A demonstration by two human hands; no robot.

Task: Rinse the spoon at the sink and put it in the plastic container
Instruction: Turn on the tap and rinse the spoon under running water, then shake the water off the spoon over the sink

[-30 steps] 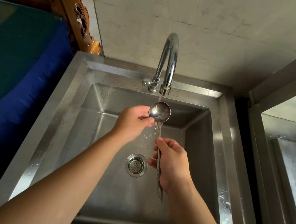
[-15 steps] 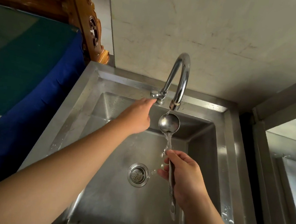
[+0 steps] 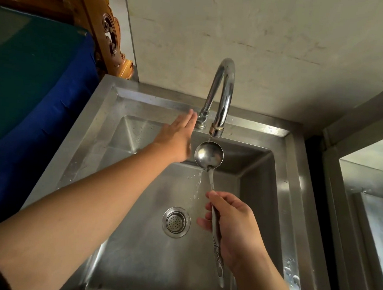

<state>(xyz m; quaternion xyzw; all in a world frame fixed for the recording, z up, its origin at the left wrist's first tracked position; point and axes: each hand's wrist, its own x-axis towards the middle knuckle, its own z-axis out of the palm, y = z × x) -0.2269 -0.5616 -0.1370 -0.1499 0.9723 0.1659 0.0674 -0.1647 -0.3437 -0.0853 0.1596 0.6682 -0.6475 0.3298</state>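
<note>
A steel spoon [image 3: 208, 155] with a round bowl is held upright under the curved tap [image 3: 221, 94], and a thin stream of water runs off its bowl into the steel sink [image 3: 101, 125]. My right hand [image 3: 232, 229] grips the spoon's handle low in the basin. My left hand [image 3: 175, 139] is stretched flat with fingers together, its fingertips touching or almost touching the tap's lever at the base [image 3: 201, 121]. No plastic container is in view.
The drain strainer [image 3: 176, 222] sits in the basin's middle. A blue and green covered surface [image 3: 31, 88] and carved wood [image 3: 107, 32] lie left of the sink. A second steel unit [image 3: 370, 225] stands to the right, a bare wall behind.
My left hand left the spoon's bowl and reached up to the tap's lever. The spoon stayed under the spout in my right hand. The camera view tilted upward.
</note>
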